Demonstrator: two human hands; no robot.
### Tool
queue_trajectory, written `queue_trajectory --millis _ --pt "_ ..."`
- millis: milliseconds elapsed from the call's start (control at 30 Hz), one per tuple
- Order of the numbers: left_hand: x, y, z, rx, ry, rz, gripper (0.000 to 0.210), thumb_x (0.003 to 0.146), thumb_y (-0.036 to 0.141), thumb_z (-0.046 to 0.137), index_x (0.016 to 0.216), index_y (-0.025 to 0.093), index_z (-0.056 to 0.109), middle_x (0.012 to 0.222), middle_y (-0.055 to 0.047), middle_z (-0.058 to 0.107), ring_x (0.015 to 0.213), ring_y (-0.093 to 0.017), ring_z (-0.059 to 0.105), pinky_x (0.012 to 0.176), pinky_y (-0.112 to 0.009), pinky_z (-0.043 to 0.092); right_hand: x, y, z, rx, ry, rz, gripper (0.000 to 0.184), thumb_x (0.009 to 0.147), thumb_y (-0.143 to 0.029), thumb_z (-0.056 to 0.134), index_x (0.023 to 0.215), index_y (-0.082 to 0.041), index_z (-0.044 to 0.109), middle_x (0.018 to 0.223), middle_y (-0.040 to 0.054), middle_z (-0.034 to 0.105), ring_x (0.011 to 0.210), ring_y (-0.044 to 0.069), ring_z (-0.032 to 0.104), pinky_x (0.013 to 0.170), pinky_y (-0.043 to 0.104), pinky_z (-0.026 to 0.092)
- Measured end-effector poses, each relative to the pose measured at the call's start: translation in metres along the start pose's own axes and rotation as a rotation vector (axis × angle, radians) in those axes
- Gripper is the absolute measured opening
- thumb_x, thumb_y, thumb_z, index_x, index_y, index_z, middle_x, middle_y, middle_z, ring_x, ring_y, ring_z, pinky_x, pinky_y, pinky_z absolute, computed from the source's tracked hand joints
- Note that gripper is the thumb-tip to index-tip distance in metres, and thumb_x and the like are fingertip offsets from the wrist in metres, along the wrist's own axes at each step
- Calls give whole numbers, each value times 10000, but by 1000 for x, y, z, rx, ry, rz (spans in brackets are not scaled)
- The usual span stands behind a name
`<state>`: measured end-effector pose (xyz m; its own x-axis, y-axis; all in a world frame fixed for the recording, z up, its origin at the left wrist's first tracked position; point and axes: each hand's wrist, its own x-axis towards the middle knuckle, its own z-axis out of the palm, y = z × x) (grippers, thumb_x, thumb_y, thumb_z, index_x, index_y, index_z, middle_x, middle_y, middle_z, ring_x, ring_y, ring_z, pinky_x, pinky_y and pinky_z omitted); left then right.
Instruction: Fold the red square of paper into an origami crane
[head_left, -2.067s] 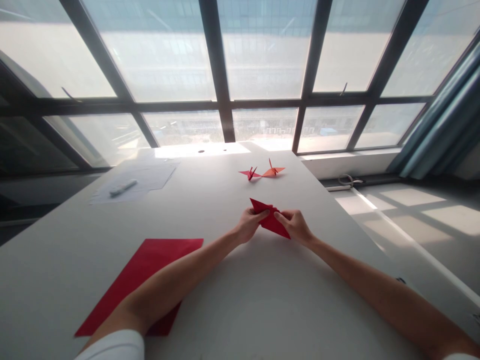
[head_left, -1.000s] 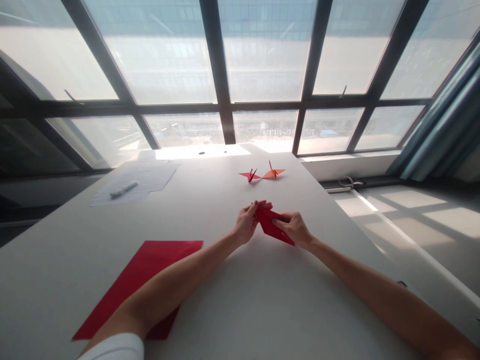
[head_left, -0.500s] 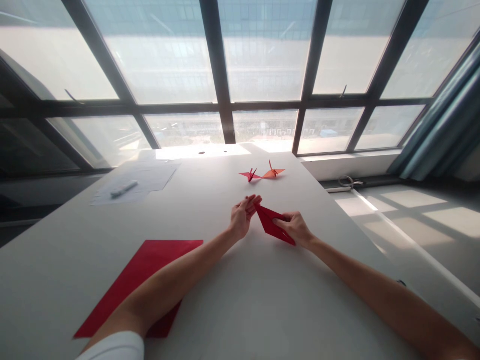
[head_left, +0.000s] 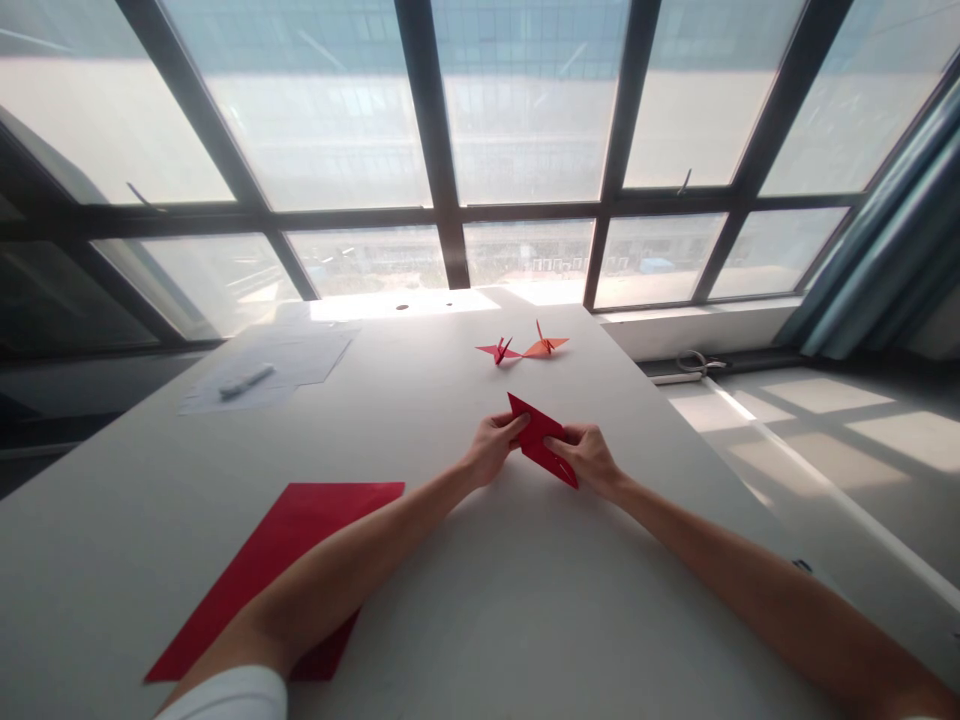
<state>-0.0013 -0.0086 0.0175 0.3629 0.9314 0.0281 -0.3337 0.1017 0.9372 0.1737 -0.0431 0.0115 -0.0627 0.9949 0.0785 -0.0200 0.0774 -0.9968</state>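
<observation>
A folded piece of red origami paper [head_left: 541, 430], a long diamond with a slit towards its lower right end, is held tilted above the white table [head_left: 480, 600]. My left hand [head_left: 495, 446] pinches its left side, thumb on the near face. On the right side, my right hand [head_left: 589, 455] grips it with the thumb on top and the fingers behind. The far fingers of both hands are hidden by the paper. Beyond the hands stand a red paper crane [head_left: 499, 351] and an orange paper crane [head_left: 546, 346], close together.
A large red paper sheet [head_left: 277, 560] lies at the left under my left forearm. White papers [head_left: 315, 355] with a pale marker-like object [head_left: 247, 381] rest at the far left. Windows [head_left: 525, 100] rise behind the table; a blue curtain [head_left: 885, 220] hangs at right.
My left hand was open beside the paper's upper left tip; now its fingers have closed on the paper's left side. The paper has shifted slightly left and turned a little.
</observation>
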Motion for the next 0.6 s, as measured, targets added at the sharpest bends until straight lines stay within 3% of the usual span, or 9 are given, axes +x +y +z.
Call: queue_trajectory --millis 133,267,400,600 --pt "-3 0 4 58 -71 19 465 724 377 800 1108 134 700 1025 -145 726 883 -274 689 852 -415 519 1 -2 0 64 65 17 414 659 -484 783 836 -111 745 762 85 741 689 247 680 610 331 531" --pt "-2 -4 4 111 -1 34 383 700 344 815 992 111 731 975 -145 735 868 -274 687 857 -414 522 1 -5 -3 39 31 21 430 728 -518 724 860 -108 739 782 102 744 690 236 685 588 310 525" --pt "1 -5 0 74 62 49 392 687 332 822 991 107 720 987 -138 731 874 -265 682 839 -391 527 0 -4 -3 -8 -39 17 417 684 -478 772 883 -113 738 787 105 749 690 232 694 597 304 535" --pt "-1 1 1 36 55 51 409 711 323 809 1041 117 679 1003 -134 718 863 -242 681 809 -373 531 -3 -2 0 0 -78 33 327 702 -425 760 815 -120 728 715 82 741 639 220 694 557 292 523"
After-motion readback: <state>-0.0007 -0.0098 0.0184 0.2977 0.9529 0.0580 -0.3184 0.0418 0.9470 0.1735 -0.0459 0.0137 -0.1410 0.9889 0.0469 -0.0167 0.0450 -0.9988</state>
